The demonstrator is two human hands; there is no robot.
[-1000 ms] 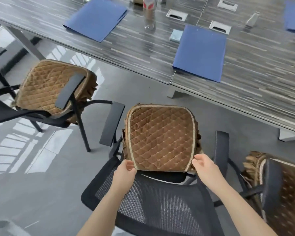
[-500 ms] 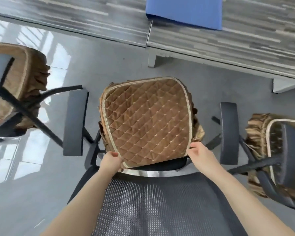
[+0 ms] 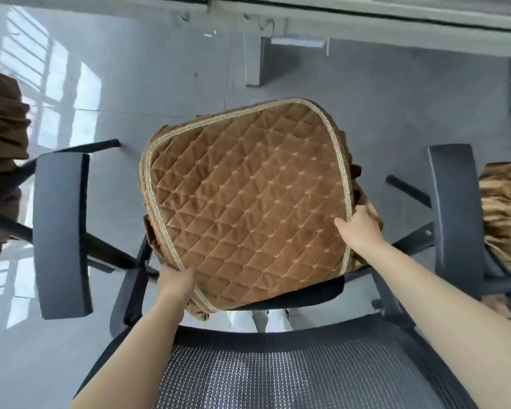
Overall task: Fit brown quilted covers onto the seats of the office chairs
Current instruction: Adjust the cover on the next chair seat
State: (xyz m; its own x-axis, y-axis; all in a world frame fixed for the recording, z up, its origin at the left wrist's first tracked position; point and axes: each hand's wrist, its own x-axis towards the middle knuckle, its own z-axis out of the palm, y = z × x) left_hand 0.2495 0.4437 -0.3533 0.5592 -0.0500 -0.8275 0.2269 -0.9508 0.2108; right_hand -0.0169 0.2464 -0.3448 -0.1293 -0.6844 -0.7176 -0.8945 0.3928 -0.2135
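A brown quilted cover (image 3: 248, 199) with pale piping lies over the seat of a black office chair, twisted a little clockwise. A strip of bare black seat (image 3: 313, 293) shows at its near edge. My left hand (image 3: 176, 283) grips the cover's near left corner, fingers tucked under the frilled skirt. My right hand (image 3: 359, 227) holds the cover's right edge, thumb on top and fingers behind the piping. The chair's mesh backrest (image 3: 278, 367) fills the bottom of the view between my forearms.
Black armrests stand at the left (image 3: 61, 231) and right (image 3: 455, 214) of the seat. Covered neighbouring chairs sit at the far left (image 3: 0, 149) and far right (image 3: 505, 216). A table edge (image 3: 366, 13) and its leg (image 3: 258, 60) lie ahead on the grey floor.
My view has tipped further down and closer to the seat. The cover has rotated clockwise; my right hand has slid up its right edge, and my left hand stays at the near left corner.
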